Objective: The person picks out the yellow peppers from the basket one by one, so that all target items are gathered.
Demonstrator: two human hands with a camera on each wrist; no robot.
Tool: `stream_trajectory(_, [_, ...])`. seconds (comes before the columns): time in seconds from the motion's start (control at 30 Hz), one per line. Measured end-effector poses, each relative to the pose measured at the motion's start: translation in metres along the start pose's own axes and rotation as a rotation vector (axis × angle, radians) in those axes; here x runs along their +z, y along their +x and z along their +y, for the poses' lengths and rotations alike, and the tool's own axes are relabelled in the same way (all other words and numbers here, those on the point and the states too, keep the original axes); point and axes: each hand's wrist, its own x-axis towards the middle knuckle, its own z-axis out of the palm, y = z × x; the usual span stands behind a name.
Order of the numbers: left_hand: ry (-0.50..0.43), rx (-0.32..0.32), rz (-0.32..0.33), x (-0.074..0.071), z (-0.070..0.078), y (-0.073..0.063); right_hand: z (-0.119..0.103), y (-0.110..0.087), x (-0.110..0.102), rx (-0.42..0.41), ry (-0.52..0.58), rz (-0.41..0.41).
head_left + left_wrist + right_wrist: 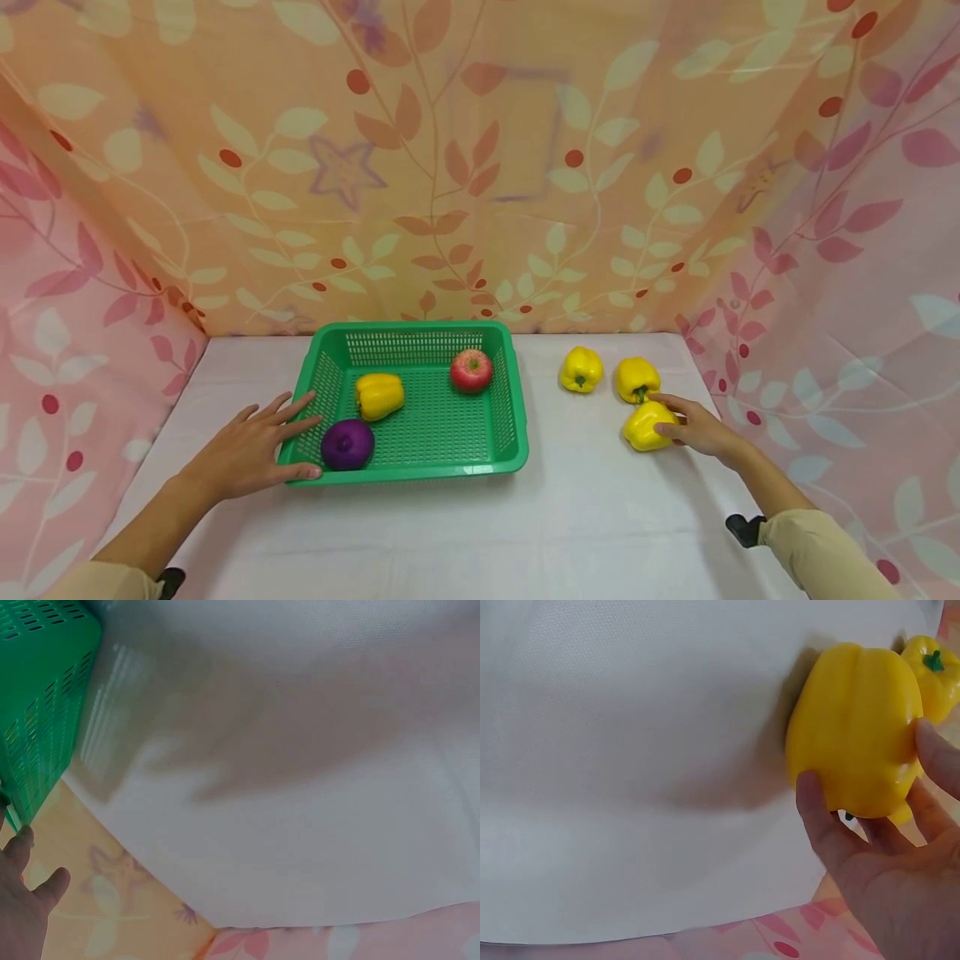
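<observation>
My left hand (pixel 247 450) rests on the left end of a green plastic basket (pixel 420 475), fingers spread and fairly straight over the rim. Inside the basket are a yellow bell pepper (pixel 379 396), a round purple vegetable (pixel 348 444) beside my fingers, and a red apple (pixel 472 371) at the back right. On the right side of the table, my right hand (pixel 697 427) grips another yellow bell pepper (pixel 859 727) between thumb and fingers. Just behind it lie two more yellow bell peppers, one close by (pixel 637 379) and one farther left (pixel 581 369).
A white cloth (pixel 480 533) covers the table. Floral curtains (pixel 465 167) hang behind it and on both sides, close to the table's edges. The basket's right wall stands between the apple and the loose peppers.
</observation>
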Motion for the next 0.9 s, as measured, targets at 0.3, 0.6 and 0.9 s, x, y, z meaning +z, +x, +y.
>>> stream_trajectory(0.3, [0.002,0.006,0.003,0.000,0.000,0.001,-0.001,0.000,0.005,0.020,-0.024,0.035])
stream_trajectory(0.6, [0.002,0.001,-0.006,0.002,-0.001,0.000,-0.009,0.000,-0.002,0.009,-0.109,0.017])
stream_trajectory(0.9, [0.010,0.012,0.008,0.002,-0.002,0.001,-0.056,-0.003,-0.033,0.016,-0.348,-0.048])
